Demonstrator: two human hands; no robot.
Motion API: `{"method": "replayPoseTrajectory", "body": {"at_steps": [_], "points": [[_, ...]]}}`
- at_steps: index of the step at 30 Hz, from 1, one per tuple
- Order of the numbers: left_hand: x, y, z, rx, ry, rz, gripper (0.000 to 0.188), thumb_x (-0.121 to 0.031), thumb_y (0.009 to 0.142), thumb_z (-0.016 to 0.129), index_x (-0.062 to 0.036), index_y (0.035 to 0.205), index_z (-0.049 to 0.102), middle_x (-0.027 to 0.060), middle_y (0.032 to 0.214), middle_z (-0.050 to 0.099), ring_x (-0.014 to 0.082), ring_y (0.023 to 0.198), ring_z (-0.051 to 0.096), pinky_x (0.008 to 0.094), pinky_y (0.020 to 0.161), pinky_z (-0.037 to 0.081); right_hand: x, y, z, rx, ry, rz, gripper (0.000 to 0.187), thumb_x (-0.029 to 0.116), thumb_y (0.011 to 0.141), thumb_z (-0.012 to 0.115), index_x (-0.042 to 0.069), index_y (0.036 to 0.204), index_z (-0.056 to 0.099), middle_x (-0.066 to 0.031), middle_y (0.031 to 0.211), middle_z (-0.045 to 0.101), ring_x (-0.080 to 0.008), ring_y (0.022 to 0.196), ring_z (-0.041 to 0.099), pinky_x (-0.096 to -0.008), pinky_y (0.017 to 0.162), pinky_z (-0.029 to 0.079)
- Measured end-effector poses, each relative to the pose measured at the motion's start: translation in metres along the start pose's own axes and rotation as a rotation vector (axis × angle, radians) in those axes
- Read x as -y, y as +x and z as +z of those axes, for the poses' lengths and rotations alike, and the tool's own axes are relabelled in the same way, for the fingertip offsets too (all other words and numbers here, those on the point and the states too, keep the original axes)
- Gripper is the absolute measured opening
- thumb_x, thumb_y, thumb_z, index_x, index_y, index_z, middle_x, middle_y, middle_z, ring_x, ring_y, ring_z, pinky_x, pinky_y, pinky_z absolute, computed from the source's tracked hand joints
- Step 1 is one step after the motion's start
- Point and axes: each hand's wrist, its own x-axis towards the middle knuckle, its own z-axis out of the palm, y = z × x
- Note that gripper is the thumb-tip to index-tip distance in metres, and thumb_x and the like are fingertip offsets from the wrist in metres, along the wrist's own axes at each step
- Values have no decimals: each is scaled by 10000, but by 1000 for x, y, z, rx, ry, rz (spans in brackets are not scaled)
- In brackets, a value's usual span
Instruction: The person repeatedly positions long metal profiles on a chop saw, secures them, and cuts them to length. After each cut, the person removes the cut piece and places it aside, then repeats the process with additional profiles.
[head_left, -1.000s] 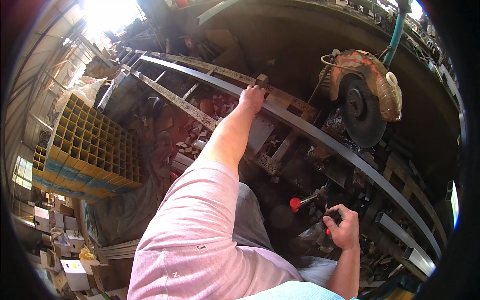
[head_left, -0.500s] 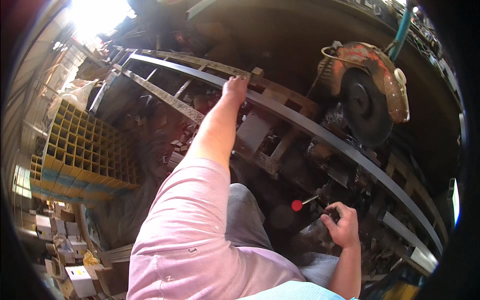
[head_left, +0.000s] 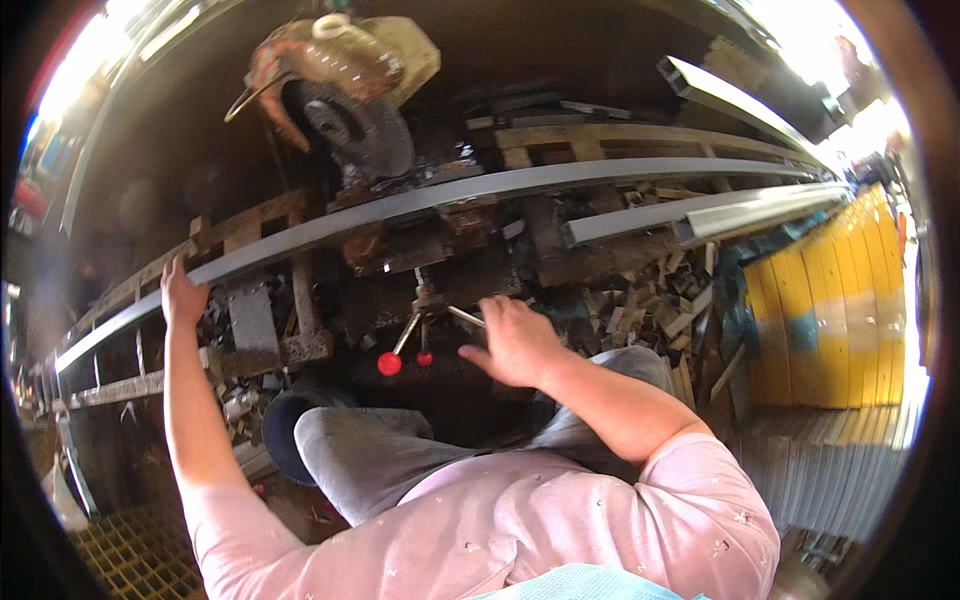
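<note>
A long grey metal bar (head_left: 440, 196) runs across the saw bench beneath the cutting disc. Toward its left end, my left hand (head_left: 183, 296) is closed around the bar, arm stretched out. In front of me a three-spoked handle wheel (head_left: 428, 298) shows two red knobs (head_left: 389, 364). My right hand (head_left: 520, 342) is on the third spoke (head_left: 466, 317), fingers curled over its end and thumb apart; that end is hidden under the hand. Behind the bar stands the cut-off saw (head_left: 345, 75) with its dark round disc (head_left: 350, 130), which looks just above or beside the bar.
Two shorter metal profiles (head_left: 650, 218) lie at the right of the bench. Short offcuts (head_left: 640, 310) are heaped below them. A stack of yellow-wrapped tubes (head_left: 830, 300) stands at the right. A dark bucket (head_left: 285, 430) is by my left knee. Wooden frames (head_left: 600, 140) lie behind the bar.
My view has swung to the right, so the saw now appears farther left. My left hand stays on the bar. My right hand, curled beside the handles before, is now on a spoke.
</note>
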Motion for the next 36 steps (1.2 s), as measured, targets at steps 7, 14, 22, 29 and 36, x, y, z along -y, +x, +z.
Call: {"method": "replayPoseTrajectory", "body": {"at_steps": [7, 14, 22, 29, 36], "points": [[-121, -179, -91, -148, -538, 418, 475, 20, 803, 774, -43, 1265, 681, 184, 1448, 671, 405, 1397, 612, 501, 1207, 478, -25, 37, 138, 419, 92, 276, 1109, 622, 989, 739, -129, 1651, 262, -357, 1684, 348, -511, 1443, 542, -538, 1197, 479], [-205, -273, -89, -23, -851, 404, 471, 23, 794, 766, -16, 1256, 683, 197, 1408, 670, 410, 1348, 634, 491, 1176, 493, 91, 82, 220, 558, 911, 71, 992, 583, 900, 856, -76, 1564, 524, -241, 1524, 572, -369, 1206, 665, -525, 948, 602], [-271, -242, -15, 153, -793, 403, 335, -156, 940, 811, 47, 1185, 706, 221, 1162, 716, 406, 1120, 706, 476, 999, 562, 72, 54, 152, 524, 760, -114, 508, 367, 927, 853, -50, 1193, 736, -196, 981, 782, -329, 900, 765, -506, 779, 625], [-266, -234, 61, 527, -607, 305, 463, -354, 928, 788, 60, 1135, 774, 301, 1085, 800, 451, 1068, 783, 519, 948, 603, 59, -27, 58, -117, 83, -363, 514, 321, 871, 826, -41, 1220, 721, -207, 1213, 739, -394, 1186, 706, -499, 1024, 590], [-274, -238, 68, 637, -382, 389, 619, -549, 904, 810, 9, 1172, 804, 309, 1133, 788, 484, 1163, 743, 545, 992, 589, 47, 20, 52, -194, -239, 79, 497, 314, 852, 847, -8, 1224, 777, -168, 1243, 774, -349, 1186, 727, -459, 957, 592]]}}
